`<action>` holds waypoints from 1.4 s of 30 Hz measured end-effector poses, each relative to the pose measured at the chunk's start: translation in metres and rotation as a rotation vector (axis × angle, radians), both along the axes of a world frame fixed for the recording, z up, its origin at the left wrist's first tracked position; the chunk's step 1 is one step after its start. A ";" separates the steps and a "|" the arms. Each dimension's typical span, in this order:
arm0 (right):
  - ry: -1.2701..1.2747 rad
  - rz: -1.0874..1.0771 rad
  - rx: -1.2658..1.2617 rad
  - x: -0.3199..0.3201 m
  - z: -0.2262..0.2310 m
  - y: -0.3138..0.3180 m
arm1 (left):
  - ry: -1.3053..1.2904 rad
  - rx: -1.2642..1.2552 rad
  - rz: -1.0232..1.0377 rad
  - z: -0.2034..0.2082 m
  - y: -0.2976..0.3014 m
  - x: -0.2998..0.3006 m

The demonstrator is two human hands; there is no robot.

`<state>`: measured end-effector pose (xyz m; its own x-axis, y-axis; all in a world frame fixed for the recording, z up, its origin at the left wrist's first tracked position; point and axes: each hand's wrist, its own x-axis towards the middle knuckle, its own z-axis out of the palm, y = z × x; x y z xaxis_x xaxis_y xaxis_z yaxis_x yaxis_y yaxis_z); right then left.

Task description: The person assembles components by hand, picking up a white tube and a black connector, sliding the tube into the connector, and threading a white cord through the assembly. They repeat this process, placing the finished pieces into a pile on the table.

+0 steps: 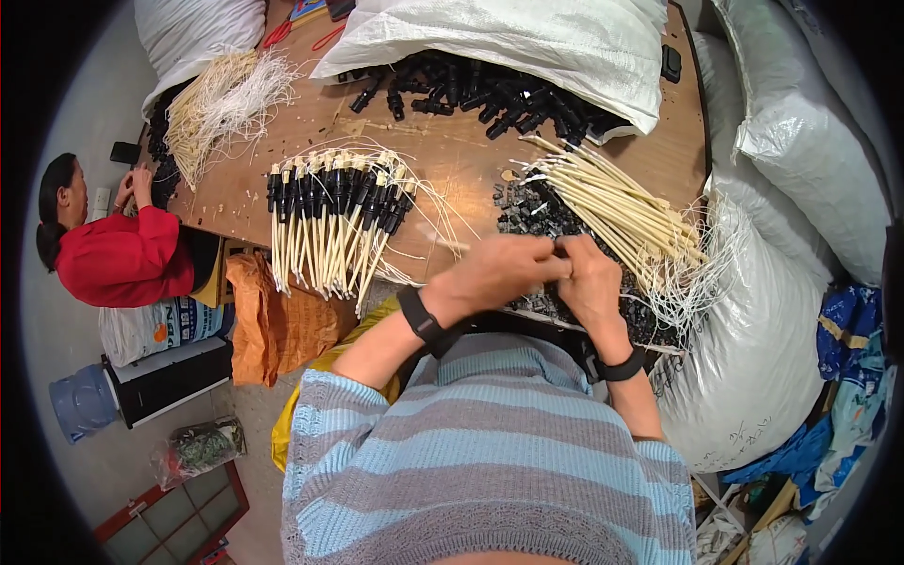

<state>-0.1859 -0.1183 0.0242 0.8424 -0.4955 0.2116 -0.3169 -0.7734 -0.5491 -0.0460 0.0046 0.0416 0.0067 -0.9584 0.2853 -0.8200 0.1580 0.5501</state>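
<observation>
My left hand [499, 271] and my right hand [593, 282] meet at the table's front edge, fingers closed and touching. A cream stick-like tube [452, 244] pokes out to the left from behind my left hand, apparently held in it. The small piece between my fingertips is hidden. Just behind the hands lies a heap of small black plastic parts [527, 209]. Beside it, to the right, rests a bundle of long cream tubes [621, 212] with white wire ends. To the left is a row of cream tubes fitted with black sleeves [330, 193].
A white sack [508, 33] spills black connectors [452, 89] at the back of the table [254, 202]. More cream tubes with white wires [221, 104] lie far left, near a person in red [127, 250]. Full white sacks [753, 348] crowd the right side. An orange sack [268, 320] stands below left.
</observation>
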 end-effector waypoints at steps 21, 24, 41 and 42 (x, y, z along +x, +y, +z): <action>-0.124 0.069 0.008 0.005 0.002 0.013 | 0.608 0.159 0.529 -0.032 0.019 0.007; -0.183 0.050 0.089 0.007 0.005 0.012 | 0.269 0.114 0.514 -0.032 0.026 0.010; -0.033 0.329 0.260 0.006 0.004 0.014 | 0.535 0.276 0.221 -0.019 0.023 0.004; -0.035 0.328 0.258 0.006 0.000 0.015 | 0.532 0.275 0.220 -0.022 0.021 0.004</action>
